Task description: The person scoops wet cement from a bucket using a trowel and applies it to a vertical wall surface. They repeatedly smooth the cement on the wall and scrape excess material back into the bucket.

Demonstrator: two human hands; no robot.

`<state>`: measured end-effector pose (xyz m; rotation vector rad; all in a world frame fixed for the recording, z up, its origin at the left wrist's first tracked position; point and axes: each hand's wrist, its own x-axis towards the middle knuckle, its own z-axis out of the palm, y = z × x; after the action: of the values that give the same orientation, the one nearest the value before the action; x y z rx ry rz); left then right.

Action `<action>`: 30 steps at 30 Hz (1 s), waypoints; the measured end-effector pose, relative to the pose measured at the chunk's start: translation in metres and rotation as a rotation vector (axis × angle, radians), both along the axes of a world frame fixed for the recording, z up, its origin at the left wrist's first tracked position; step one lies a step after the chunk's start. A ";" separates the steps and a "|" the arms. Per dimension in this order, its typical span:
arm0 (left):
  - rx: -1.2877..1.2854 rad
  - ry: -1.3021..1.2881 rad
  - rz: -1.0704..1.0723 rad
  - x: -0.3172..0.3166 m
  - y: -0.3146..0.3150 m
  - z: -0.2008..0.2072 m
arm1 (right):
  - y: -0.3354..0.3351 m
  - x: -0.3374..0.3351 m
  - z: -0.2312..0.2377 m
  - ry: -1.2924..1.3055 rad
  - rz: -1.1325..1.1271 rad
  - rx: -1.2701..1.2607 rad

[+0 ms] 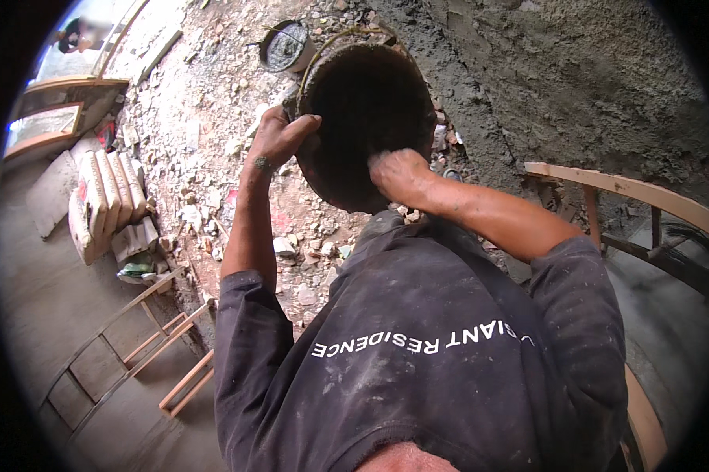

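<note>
A large dark bucket [362,90] is tipped so that its mouth faces me; its inside is too dark to make out. My left hand [280,140] is closed on the left side of its rim, thumb over the edge. A thin yellowish handle [317,59] arcs along the bucket's far left side. My right hand [402,175] is at the near right part of the mouth, reaching inward with curled fingers. Whatever it may hold is hidden by the hand and the shadow. Beyond the left hand stands a smaller pail [285,49] with grey wet material in it.
Broken rubble [205,102] covers the ground around the bucket. Stacked sacks [107,193] lie at the left, with a ladder-like frame [126,346] nearer me. A rough plastered wall [575,79] rises at the right, above a wooden frame [630,187]. Another person [83,33] appears at the far left.
</note>
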<state>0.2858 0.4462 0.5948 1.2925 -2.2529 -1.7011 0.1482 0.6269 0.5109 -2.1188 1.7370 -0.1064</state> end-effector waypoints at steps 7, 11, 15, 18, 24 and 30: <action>-0.222 -0.170 -0.026 0.020 0.000 -0.016 | -0.015 -0.019 -0.025 0.113 -0.362 -0.135; -0.311 -0.227 0.065 0.032 -0.004 -0.015 | 0.020 0.030 -0.041 -0.034 0.029 0.169; -0.248 -0.224 0.043 0.041 0.011 -0.019 | -0.005 0.005 -0.029 0.021 -0.261 0.039; -0.397 -0.197 0.028 0.018 0.024 -0.028 | -0.021 0.002 -0.054 0.154 -0.316 0.180; -0.399 -0.192 0.163 0.052 0.020 -0.068 | 0.024 -0.006 0.017 0.044 -0.129 0.449; -0.511 -0.191 0.039 0.009 0.042 -0.040 | 0.011 -0.053 -0.005 0.283 -0.445 0.026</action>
<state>0.2949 0.4886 0.5550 1.3935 -2.5067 -0.9198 0.0953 0.6384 0.5057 -1.7597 2.3395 0.0983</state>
